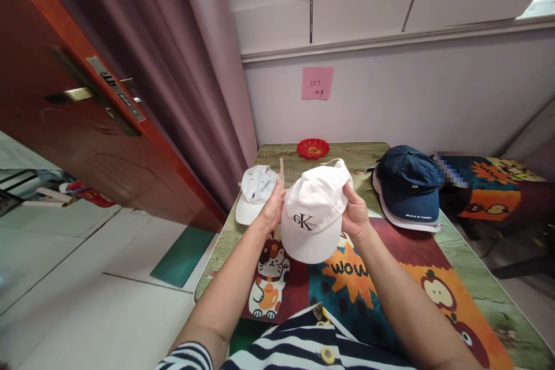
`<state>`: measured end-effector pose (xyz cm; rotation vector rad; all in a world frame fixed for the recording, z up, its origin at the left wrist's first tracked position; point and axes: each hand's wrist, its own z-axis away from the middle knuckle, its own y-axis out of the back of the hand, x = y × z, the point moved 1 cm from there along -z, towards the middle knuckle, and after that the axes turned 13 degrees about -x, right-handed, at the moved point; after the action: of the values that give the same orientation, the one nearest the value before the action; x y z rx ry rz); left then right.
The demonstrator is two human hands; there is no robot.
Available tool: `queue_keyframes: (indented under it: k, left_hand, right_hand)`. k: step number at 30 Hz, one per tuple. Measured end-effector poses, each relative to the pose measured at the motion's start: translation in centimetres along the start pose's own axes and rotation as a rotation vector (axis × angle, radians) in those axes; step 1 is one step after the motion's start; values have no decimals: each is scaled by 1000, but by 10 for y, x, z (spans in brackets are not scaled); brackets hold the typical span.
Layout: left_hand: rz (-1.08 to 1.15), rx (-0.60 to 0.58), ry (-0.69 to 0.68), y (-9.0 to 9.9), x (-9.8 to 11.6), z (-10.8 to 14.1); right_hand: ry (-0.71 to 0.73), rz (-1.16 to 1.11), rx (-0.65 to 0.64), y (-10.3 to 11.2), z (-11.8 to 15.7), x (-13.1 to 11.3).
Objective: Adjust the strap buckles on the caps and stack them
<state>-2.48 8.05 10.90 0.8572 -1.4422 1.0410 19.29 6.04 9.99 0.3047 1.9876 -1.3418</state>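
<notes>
A white baseball cap with a dark "CK" print on its front is held between my two hands above the table, its brim towards me. My left hand grips its left side, and my right hand grips its right side; some fingertips are hidden behind the cap. Just left of my left hand, a pale grey cap with a small dark emblem rests on the table. On the right side lies a navy cap, stacked over a lighter cap whose pale brim shows beneath.
The wood-patterned table carries a colourful printed mat and a red scalloped dish at the back. A pink note sticks to the wall. A brown door and purple curtain stand at left.
</notes>
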Motion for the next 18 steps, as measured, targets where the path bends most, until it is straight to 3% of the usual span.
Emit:
queue_keyframes:
  k: [3,7,13,18]
  left_hand:
    - [257,-296,161,4,-2,-2]
    - [349,-450,201,6,7,-3]
    - [271,-350,118,3,13,-1]
    - [262,-249,-20,5,12,-1]
  right_hand:
    - [-25,44,-2,4,5,-2]
    - [-82,93,69,9,13,-8]
    - [-198,141,71,14,25,-11]
    - [-131,236,55,35,34,-16]
